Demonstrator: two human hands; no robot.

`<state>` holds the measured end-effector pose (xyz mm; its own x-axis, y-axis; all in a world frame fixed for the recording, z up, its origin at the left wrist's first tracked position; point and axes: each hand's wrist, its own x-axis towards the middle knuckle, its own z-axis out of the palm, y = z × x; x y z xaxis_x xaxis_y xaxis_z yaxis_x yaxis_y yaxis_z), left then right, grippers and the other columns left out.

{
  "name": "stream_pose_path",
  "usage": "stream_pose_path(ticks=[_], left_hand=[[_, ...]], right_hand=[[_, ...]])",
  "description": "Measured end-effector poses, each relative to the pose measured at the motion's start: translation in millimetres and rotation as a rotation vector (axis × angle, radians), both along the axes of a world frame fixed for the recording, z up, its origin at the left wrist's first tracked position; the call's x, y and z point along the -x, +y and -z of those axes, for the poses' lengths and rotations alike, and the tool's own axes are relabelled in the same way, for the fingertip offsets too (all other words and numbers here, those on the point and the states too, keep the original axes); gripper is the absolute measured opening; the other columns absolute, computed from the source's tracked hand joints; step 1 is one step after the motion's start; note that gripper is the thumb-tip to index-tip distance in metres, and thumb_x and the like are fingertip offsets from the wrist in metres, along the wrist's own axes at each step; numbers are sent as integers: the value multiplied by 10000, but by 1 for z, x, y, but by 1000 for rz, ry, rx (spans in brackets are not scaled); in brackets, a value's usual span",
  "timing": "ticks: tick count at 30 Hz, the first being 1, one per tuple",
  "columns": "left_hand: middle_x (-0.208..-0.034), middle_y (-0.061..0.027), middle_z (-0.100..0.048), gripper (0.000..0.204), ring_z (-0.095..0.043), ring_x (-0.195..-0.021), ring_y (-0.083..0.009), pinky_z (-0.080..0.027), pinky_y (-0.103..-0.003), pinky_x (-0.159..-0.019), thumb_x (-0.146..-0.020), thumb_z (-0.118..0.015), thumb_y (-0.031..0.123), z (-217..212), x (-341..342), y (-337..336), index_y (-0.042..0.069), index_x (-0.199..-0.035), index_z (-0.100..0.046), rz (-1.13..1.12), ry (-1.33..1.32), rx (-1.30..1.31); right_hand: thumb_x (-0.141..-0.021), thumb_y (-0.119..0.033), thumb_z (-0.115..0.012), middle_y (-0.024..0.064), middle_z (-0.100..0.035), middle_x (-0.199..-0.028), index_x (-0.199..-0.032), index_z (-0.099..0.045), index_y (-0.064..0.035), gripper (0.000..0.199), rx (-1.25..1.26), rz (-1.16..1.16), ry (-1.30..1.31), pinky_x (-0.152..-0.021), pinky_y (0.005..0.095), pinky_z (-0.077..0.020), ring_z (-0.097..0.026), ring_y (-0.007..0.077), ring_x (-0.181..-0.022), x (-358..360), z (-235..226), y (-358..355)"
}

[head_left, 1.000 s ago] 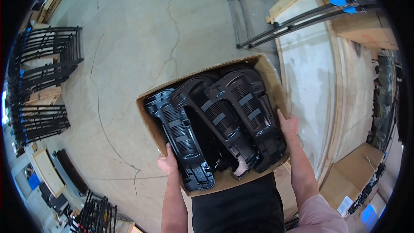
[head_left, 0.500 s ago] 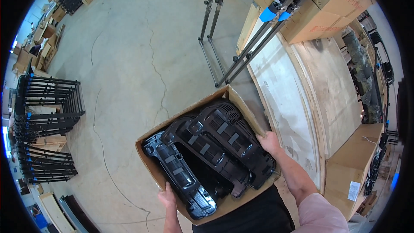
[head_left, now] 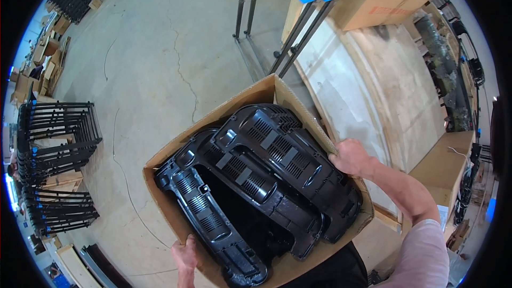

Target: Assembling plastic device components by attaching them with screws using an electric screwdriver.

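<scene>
An open cardboard box (head_left: 252,95) is held up in front of me, slightly turned, with its flaps out of sight. Inside lie several black moulded plastic covers with slotted vents and small grey pads: a narrow cover (head_left: 209,220) along the left wall, another cover (head_left: 242,177) in the middle, and a stack topped by a wide cover (head_left: 290,154) on the right. My left hand (head_left: 184,256) grips the box's near left side, thumb up at the rim. Closed over the right rim is my right hand (head_left: 352,157); its fingertips are partly hidden.
Black metal frames (head_left: 61,138) stand stacked at the left. Ahead right rises a thin black tubular stand (head_left: 290,48) with blue clips. A pale wooden crate (head_left: 346,106) lies beyond my right arm, bearing a large carton (head_left: 386,5). Another carton (head_left: 445,165) sits farther right.
The box has come up closer and appears larger, with both hands still on it. My right forearm is more bent and raised. The surroundings have shifted slightly left and up.
</scene>
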<state>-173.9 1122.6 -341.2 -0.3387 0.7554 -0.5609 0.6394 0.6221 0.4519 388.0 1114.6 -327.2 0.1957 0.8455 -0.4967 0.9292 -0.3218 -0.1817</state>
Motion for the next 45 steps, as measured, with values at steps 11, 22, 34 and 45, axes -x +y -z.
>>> stream_pose_path(ticks=[11, 22, 34, 45], left_hand=[[-641, -155, -670, 341, -634, -598, -204, -524, -409, -615, -900, -733, 241, -258, -67, -11, -78, -786, -694, 404, 344, -192], [-692, 0, -606, 217, -528, -607, -105, -420, -297, -571, -853, -668, 192, -491, -192, -56, -15, -799, -696, 378, -59, -540], [-755, -10, -659, 195, -572, -632, -104, -460, -283, -598, -871, -692, 167, -536, -324, 11, -24, -892, -727, 528, -147, -652], [-643, -162, -664, 378, -675, -650, -211, -532, -393, -645, -829, -737, 319, -479, -331, 32, -58, -828, -715, 647, 217, -572]], right_hand=[[-795, -213, -625, 272, -696, -789, -820, -714, 85, 312, -118, -84, -7, -751, 506, -596, -720, 431, -790, -93, -250, -16], [-694, -192, -693, 227, -744, -905, -860, -747, 49, 297, -453, -126, -64, -751, 459, -573, -725, 389, -894, -238, -522, -99], [-723, -241, -717, 236, -740, -923, -941, -756, 31, 350, -368, 100, -128, -794, 443, -572, -731, 362, -939, -342, -525, -138], [-677, -180, -686, 187, -755, -964, -918, -784, -42, 295, -180, 261, -230, -801, 428, -587, -733, 336, -965, -324, -465, -131]])
